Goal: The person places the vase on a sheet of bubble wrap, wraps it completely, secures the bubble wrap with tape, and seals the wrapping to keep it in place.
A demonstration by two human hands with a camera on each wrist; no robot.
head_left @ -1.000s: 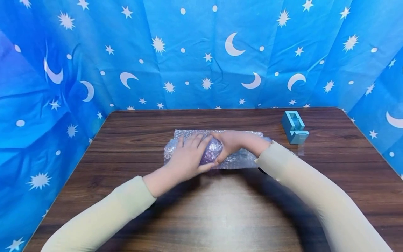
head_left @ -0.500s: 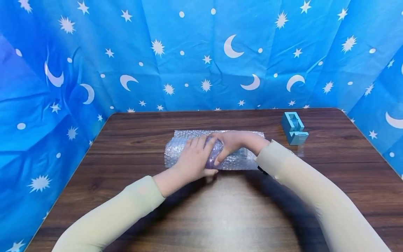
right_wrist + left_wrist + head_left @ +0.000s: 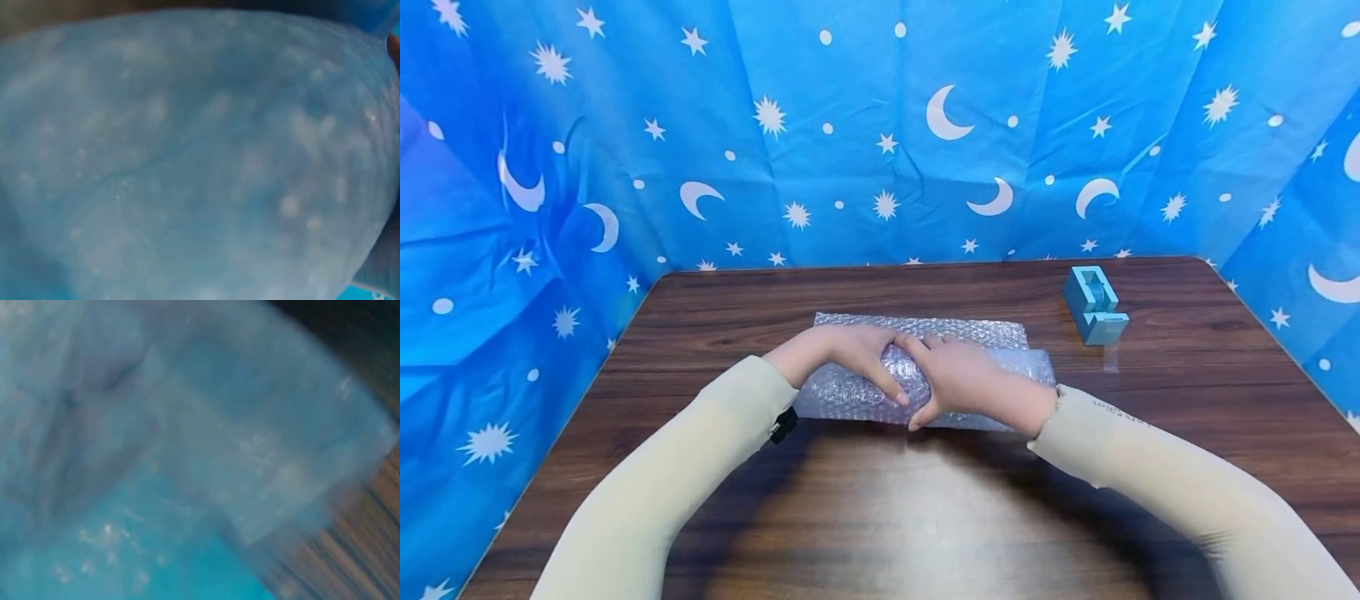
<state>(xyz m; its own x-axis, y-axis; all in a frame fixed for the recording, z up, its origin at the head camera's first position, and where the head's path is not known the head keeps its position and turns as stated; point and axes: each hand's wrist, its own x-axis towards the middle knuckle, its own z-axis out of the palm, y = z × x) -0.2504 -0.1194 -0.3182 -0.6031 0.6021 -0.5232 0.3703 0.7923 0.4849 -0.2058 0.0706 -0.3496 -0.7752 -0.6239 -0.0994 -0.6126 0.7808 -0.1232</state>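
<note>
A sheet of clear bubble wrap (image 3: 842, 396) lies on the wooden table, wrapped around a rounded, purplish lump (image 3: 901, 367) in its middle. What the lump is stays hidden under the plastic. From the left, my left hand (image 3: 857, 354) curls over the bundle, thumb pointing down its near side. My right hand (image 3: 958, 375) grips it from the other side, and the fingers of both hands meet near the top. Blurred bubble wrap (image 3: 269, 456) covers most of the left wrist view; the bulging wrapped bundle (image 3: 206, 156) fills the right wrist view.
A light blue tape dispenser (image 3: 1093, 308) stands at the back right of the table (image 3: 880, 533), a short piece of clear tape hanging at its front. Behind the table hangs a blue curtain (image 3: 850, 150) with white moons and stars.
My left hand has turned from lying flat over the bundle to curling round its left side. The right hand has shifted slightly toward me, and the wrap's right end now lies more in view.
</note>
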